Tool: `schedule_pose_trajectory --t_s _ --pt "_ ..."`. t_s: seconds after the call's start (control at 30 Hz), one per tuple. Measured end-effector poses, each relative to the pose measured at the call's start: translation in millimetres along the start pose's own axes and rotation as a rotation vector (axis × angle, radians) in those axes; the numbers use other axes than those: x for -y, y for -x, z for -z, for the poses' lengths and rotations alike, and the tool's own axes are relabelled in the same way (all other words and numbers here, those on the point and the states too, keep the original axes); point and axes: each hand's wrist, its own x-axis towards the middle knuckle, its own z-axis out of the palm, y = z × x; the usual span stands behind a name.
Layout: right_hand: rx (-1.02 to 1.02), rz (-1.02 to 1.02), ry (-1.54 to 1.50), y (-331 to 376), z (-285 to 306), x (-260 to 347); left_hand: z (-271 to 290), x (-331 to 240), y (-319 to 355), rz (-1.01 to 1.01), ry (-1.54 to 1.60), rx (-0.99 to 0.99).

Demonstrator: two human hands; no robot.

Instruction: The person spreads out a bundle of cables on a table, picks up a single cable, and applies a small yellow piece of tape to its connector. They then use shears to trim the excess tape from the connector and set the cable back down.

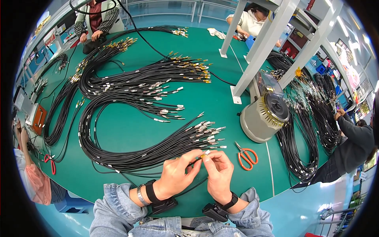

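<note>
My left hand (pixel 177 173) pinches a black cable close to its end, at the near edge of the green table. The fingertips of my right hand (pixel 218 170) close on a small yellow connector (pixel 203 156) at that end, with a bit of white beside it. Both hands meet there, raised over the table. Just beyond them lies a curved bundle of black cables (pixel 118 156), its white-tagged ends fanned to the right. To the right of my right hand rest orange-handled scissors (pixel 247 158), blades pointing away.
More cable bundles (pixel 146 79) cover the far table (pixel 215 118). A grey machine (pixel 262 118) with a round dial stands by white metal posts (pixel 256 51). Black cables (pixel 302 146) hang together at right. Red scissors (pixel 50 162) lie left. Several people work around the table.
</note>
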Motion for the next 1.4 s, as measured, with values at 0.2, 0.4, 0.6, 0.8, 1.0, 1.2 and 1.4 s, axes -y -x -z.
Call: schedule_pose_trajectory --t_s 0.2,0.4,0.6,0.8,1.0,1.2,1.4 --pt "-0.001 0.014 -0.019 0.5 -0.9 1.1 2.7 8.8 3.1 -0.217 -0.199 0.077" --pt "0.001 0.063 0.058 1.6 -1.8 2.5 -1.1 6.6 -1.0 -0.191 -0.144 -0.018" --pt "0.042 0.186 0.169 0.9 0.7 1.1 0.9 8.4 -1.1 -0.132 -0.103 -0.022" --pt "0.038 0.217 0.217 1.1 0.5 3.5 5.0 -0.2 -2.4 0.180 0.137 0.059" --pt "0.045 0.234 0.261 0.5 1.3 4.2 5.7 0.1 -4.4 0.341 0.334 0.109" --pt "0.048 0.229 0.267 0.3 2.1 4.2 9.1 -1.2 -4.5 0.535 0.585 0.156" --pt "0.053 0.205 0.246 -0.5 1.3 5.2 15.0 -4.6 -11.4 0.697 0.808 0.205"
